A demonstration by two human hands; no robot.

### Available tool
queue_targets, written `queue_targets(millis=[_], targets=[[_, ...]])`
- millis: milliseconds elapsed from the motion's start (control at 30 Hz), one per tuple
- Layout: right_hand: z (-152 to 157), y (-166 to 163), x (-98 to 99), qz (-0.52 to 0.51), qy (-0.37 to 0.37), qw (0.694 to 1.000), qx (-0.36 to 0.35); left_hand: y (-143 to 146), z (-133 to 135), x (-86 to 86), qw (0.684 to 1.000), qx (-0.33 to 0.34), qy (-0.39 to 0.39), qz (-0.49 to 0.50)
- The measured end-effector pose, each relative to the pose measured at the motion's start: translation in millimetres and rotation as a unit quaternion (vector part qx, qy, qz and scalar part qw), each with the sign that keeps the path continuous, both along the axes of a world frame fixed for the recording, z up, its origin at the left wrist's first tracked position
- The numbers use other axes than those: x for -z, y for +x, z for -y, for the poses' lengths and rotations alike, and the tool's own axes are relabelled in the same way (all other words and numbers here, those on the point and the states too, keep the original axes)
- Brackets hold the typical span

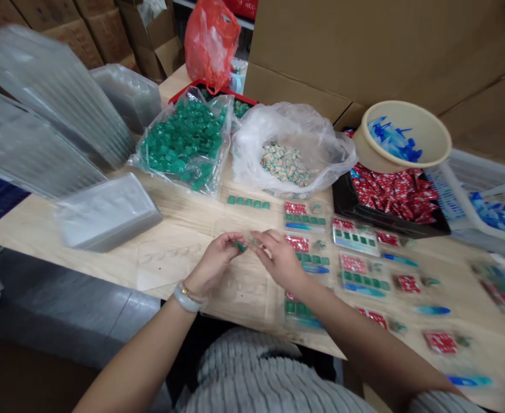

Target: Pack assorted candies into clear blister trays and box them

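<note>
My left hand (pixel 220 257) is closed in a pinch on a small green piece (pixel 239 246), above the near middle of the table. Close beside it, my right hand (pixel 279 259) has its fingers pinched together; blur hides what they hold, if anything. Under both hands lie clear plastic trays (pixel 239 295). Beyond them sits a short row of green pieces (pixel 248 202). To the right, filled clear trays (pixel 306 218) each carry a red packet, a row of green pieces and a blue pen-like item.
A bag of green pieces (pixel 183 137), a white bag of small patterned pieces (pixel 284 163), a black bin of red packets (pixel 396 195) and a cream bucket (pixel 407 135) stand at the back. Stacked clear trays (pixel 108 212) stand left. A cardboard box (pixel 376 51) rises behind.
</note>
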State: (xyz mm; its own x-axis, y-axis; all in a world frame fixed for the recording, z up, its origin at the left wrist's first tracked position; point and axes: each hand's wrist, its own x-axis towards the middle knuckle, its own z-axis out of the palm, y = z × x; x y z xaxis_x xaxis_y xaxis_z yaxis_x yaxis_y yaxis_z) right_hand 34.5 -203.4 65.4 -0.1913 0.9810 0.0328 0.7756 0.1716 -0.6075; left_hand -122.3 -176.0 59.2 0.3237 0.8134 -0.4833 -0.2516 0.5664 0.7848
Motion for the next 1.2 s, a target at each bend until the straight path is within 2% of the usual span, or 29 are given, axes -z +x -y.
queue_targets(millis=[67, 133, 200, 267, 367, 433, 500, 667, 767, 900, 1000, 1100, 1200], targets=[[4.4, -8.9, 0.6, -0.112, -0.032, 0.993, 0.0, 0.2, 1.0, -3.0, 0.999, 0.02, 0.025, -0.039], [5.5, -15.6, 6.7, -0.22, -0.081, 0.971, 0.052, 0.5, 2.8, -5.1, 0.995, 0.035, 0.048, -0.075], [4.5, -18.6, 12.8, -0.332, -0.149, 0.926, 0.103, 0.5, 5.1, -6.2, 0.989, 0.036, 0.09, -0.115], [3.0, -18.6, 14.6, -0.429, -0.224, 0.865, 0.133, 0.4, 7.3, -6.1, 0.978, 0.035, 0.136, -0.156], [3.3, -16.3, 9.6, -0.519, -0.301, 0.782, 0.169, 0.7, 9.6, -4.3, 0.973, 0.05, 0.149, -0.168], [5.1, -15.6, 5.2, -0.552, -0.321, 0.746, 0.188, 1.3, 10.3, -3.4, 0.979, 0.058, 0.122, -0.151], [7.5, -16.0, 2.5, -0.569, -0.321, 0.73, 0.199, 1.9, 10.7, -3.2, 0.985, 0.068, 0.091, -0.128], [13.0, -18.1, 2.8, -0.586, -0.3, 0.726, 0.199, 2.9, 13.5, -4.8, 0.991, 0.115, 0.053, -0.035], [15.4, -15.2, 0.7, -0.58, -0.285, 0.745, 0.165, 2.4, 14.9, -6.8, 0.99, 0.117, 0.076, -0.003], [14.2, -7.3, -9.1, -0.538, -0.311, 0.778, 0.097, 0.2, 12.4, -13.0, 0.982, 0.111, 0.125, -0.089], [6.7, -4.7, -15.9, -0.495, -0.297, 0.81, 0.105, -0.3, 8.5, -18.6, 0.967, 0.126, 0.173, -0.137], [-5.4, -7.9, -19.3, -0.486, -0.29, 0.817, 0.109, 0.8, 3.1, -22.4, 0.957, 0.115, 0.212, -0.163], [-20.0, -15.1, -21.0, -0.472, -0.276, 0.83, 0.108, 2.4, -8.3, -25.2, 0.966, 0.111, 0.191, -0.134]])
